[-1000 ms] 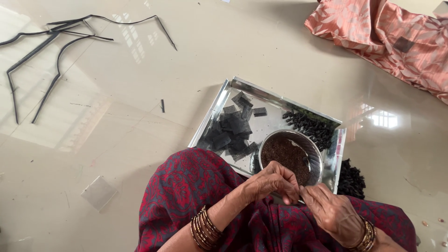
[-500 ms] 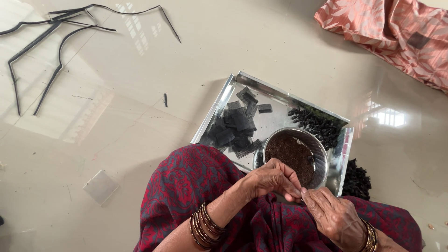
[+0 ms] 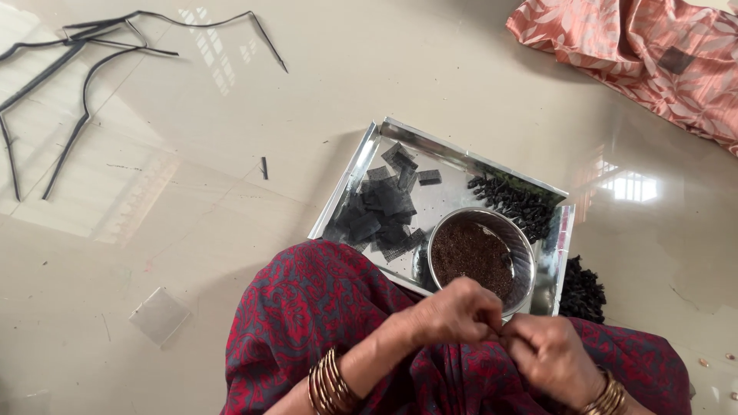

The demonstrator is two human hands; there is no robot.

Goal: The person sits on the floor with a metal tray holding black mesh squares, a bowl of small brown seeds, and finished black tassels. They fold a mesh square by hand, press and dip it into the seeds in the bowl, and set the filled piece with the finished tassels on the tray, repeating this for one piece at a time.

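From the head view we see our left hand (image 3: pixel 459 311) and right hand (image 3: pixel 547 357) meeting knuckle to knuckle over the red patterned cloth on our lap (image 3: pixel 323 315), at the near edge of the scene. Both sets of fingers are curled narrow and pinched together at one spot between the hands; what they pinch is too small to tell. The steel bowl of dark grains (image 3: pixel 480 253) lies just beyond the fingers, on the far side, nearer our left hand. It sits in the steel tray (image 3: pixel 361 165) on the floor, black mesh squares (image 3: pixel 380 211) to its left.
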